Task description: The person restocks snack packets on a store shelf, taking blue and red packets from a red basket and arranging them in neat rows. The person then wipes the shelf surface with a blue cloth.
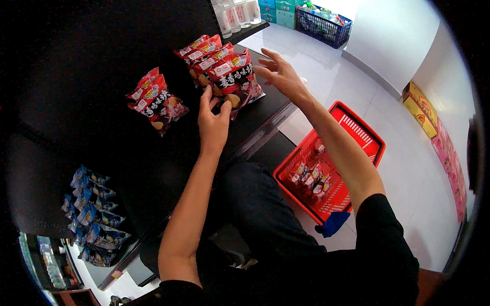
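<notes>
Several red-and-black snack bags (235, 78) stand in rows on a black shelf (264, 103). My left hand (215, 126) is at the lower left of the front bag, thumb and forefinger apart, fingertips overlapping its face; whether they press on it is hard to see. My right hand (281, 76) hovers just right of the same bag, fingers spread, holding nothing. Left of this group, a smaller row of matching bags (159, 107) stands on the shelf.
Blue snack packets (97, 222) fill the shelf's near left. A red shopping basket (281, 168) on the floor holds several packets (314, 176), with a dark blue cloth (333, 224) at its near rim. Bottles (233, 17), a blue crate (325, 30) and yellow cartons (419, 109) stand beyond.
</notes>
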`<state>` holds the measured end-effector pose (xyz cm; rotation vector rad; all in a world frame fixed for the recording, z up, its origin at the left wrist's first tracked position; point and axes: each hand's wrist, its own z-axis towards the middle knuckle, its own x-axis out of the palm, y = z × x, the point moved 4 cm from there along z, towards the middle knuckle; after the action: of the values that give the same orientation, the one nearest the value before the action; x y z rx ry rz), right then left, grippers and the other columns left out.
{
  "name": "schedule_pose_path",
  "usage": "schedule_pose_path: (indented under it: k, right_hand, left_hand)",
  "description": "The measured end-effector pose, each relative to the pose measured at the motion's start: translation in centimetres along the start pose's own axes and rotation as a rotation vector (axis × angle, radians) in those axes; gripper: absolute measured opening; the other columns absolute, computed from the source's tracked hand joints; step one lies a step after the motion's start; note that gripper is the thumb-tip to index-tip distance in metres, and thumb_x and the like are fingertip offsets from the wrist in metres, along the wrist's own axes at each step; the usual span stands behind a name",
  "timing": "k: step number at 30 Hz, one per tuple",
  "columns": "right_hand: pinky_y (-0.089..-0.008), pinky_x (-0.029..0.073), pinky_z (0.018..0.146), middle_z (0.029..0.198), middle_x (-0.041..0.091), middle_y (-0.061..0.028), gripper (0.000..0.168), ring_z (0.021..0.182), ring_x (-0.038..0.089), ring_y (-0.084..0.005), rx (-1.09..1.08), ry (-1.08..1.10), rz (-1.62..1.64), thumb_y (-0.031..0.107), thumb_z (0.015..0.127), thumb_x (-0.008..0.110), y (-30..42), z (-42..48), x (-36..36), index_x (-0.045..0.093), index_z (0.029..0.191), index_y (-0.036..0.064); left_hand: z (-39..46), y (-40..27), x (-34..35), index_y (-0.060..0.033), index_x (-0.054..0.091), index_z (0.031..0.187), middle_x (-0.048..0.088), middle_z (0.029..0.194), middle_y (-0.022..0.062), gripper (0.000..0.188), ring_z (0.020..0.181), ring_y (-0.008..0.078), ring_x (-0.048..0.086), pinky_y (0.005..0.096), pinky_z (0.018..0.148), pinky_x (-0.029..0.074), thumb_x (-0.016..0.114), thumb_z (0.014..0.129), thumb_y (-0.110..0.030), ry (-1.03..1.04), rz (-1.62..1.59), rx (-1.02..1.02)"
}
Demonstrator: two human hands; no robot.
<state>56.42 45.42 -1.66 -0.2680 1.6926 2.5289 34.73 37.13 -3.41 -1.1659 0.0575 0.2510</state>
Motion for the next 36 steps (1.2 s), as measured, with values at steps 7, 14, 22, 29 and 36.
schedule_pose_path:
  k: [7,14,22,29,36]
  right_hand:
    - [-0.0326,0.060,0.077,0.117,0.063,-0.0183,0.078,0.106,0.063,-0.0226,0.068,0.118,0.137,0.031,0.088,0.076,2.5,-0.2,1.1,0.036,0.150,0.007]
    - [-0.0311,0.059,0.081,0.117,0.061,-0.0133,0.046,0.108,0.062,-0.0208,-0.021,0.110,0.136,0.028,0.093,0.069,7.3,-6.6,-6.4,0.056,0.133,0.011]
    - [-0.0315,0.058,0.080,0.109,0.064,-0.0071,0.034,0.102,0.063,-0.0168,0.184,-0.093,0.021,0.017,0.095,0.066,3.0,-16.6,-17.3,0.057,0.126,0.011]
    - [-0.0296,0.057,0.077,0.109,0.062,-0.0064,0.029,0.096,0.062,-0.0155,0.333,-0.254,-0.210,0.007,0.096,0.059,-12.2,-25.5,-24.7,0.055,0.124,0.010]
    - [-0.0331,0.055,0.083,0.103,0.059,-0.0064,0.043,0.100,0.060,-0.0189,0.377,-0.268,-0.533,-0.001,0.089,0.062,-23.2,-29.8,-24.0,0.055,0.128,0.015]
  left_hand:
    - [-0.3,-2.2,1.1,-0.0004,0.034,0.148,0.051,0.139,0.0214,0.061,0.125,0.0271,0.054,0.0371,0.102,0.046,0.061,0.093,-0.005,0.038,-0.126,-0.019]
    - [-5.4,-8.1,4.1,-0.0018,0.036,0.149,0.054,0.136,0.0188,0.059,0.122,0.0236,0.055,0.0354,0.097,0.050,0.058,0.094,-0.003,0.176,-0.192,0.127]
    - [-9.8,-9.8,7.6,-0.0060,0.042,0.146,0.052,0.140,0.0177,0.057,0.125,0.0263,0.055,0.0342,0.092,0.051,0.059,0.092,-0.004,0.383,-0.135,0.089]
    - [-11.5,-7.3,2.1,-0.0040,0.049,0.138,0.059,0.130,0.0134,0.042,0.114,0.0202,0.060,0.0312,0.090,0.051,0.053,0.096,-0.001,0.242,-0.093,-0.056]
    - [-13.6,-5.9,-4.7,-0.0040,0.052,0.136,0.062,0.124,0.0131,0.037,0.110,0.0200,0.062,0.0315,0.087,0.053,0.050,0.099,-0.006,0.080,0.114,-0.178]
